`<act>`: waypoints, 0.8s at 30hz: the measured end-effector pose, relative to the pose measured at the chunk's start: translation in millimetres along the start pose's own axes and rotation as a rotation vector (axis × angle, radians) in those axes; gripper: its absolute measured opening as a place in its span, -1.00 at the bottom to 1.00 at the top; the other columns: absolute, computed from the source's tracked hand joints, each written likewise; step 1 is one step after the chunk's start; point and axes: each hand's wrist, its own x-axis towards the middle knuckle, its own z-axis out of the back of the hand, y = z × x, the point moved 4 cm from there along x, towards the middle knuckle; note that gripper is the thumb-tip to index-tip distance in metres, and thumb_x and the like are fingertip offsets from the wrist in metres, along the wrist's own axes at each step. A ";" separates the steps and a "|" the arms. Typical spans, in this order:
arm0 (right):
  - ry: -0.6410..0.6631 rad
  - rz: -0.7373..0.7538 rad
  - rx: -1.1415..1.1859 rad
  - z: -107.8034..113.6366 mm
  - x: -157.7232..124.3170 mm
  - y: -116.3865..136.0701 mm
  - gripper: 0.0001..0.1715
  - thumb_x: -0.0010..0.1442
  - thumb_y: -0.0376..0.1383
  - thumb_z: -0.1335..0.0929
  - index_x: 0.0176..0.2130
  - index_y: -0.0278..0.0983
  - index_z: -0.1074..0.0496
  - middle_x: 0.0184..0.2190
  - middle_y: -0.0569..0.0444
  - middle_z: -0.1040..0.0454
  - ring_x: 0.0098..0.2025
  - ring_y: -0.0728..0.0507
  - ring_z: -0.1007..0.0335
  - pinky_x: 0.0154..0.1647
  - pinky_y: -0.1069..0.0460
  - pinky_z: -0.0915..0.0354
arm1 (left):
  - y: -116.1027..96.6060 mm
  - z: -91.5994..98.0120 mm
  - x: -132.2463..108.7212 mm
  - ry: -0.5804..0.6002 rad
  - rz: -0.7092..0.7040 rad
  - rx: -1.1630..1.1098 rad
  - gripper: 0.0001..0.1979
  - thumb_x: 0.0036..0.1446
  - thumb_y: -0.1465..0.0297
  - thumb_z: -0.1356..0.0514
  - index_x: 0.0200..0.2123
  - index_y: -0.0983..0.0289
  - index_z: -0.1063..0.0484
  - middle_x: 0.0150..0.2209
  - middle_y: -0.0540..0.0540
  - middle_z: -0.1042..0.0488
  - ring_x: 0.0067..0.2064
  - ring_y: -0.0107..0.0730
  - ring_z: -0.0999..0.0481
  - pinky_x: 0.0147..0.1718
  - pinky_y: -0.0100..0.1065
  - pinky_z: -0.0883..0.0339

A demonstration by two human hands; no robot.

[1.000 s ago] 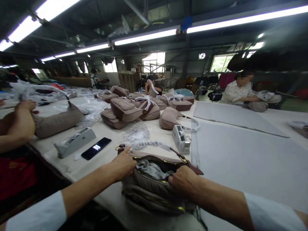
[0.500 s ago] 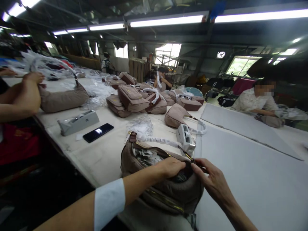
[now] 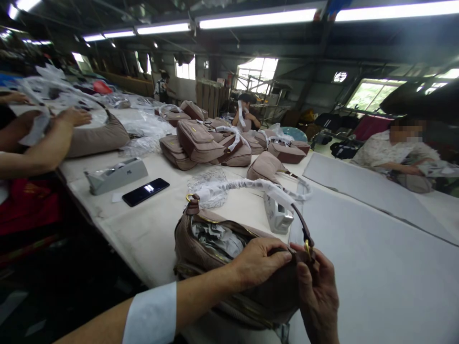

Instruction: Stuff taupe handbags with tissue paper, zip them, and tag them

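Head view: a taupe handbag [image 3: 201,248] is seen at the near edge of the desk [image 3: 150,224], just in front of the person, mouth open and upright. Crumpled grey paper stuffing [image 3: 215,236] is packed inside. The left hand [image 3: 263,267] is closed over the bag's top rim near its right end, fingers curled down on the fabric. The right hand [image 3: 317,296] is pinched on the same right corner, thumb and fingers pressed together at the gold clasp [image 3: 307,247] where the strap [image 3: 244,186] joins. The strap is wrapped in white foam for most of its length and arches up over the bag to a gold ring [image 3: 188,197] at the left end.

A white tape dispenser [image 3: 278,215] stands just behind the bag, beside a large grey sheet [image 3: 376,248] spread on the right part of the desk. Further left, a 2nd grey dispenser [image 3: 116,175] and a dark phone [image 3: 145,191] lie side by side. A pile of similar bags [image 3: 204,143] is heaped mid-desk, w/ clear plastic bits near it.

At far left a co-worker's hand [image 3: 73,117] is laid on another bag [image 3: 96,138]. A seated person [image 3: 387,153] is visible at the desk's far right, well apart; what is held there can't be told.
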 end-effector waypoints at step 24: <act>-0.123 0.304 -0.497 -38.1 -8.0 40.3 -0.52 0.25 0.03 -0.20 -0.09 -0.30 -0.29 -0.38 -0.07 -0.53 -0.46 -0.17 -0.48 -0.49 0.04 -0.30 | 11.2 115.8 -63.2 -0.391 -0.208 1.799 -0.84 0.12 0.51 -0.04 -0.46 0.31 -0.36 -0.45 0.10 -0.44 -0.30 -0.23 -0.44 -0.20 -0.16 -0.31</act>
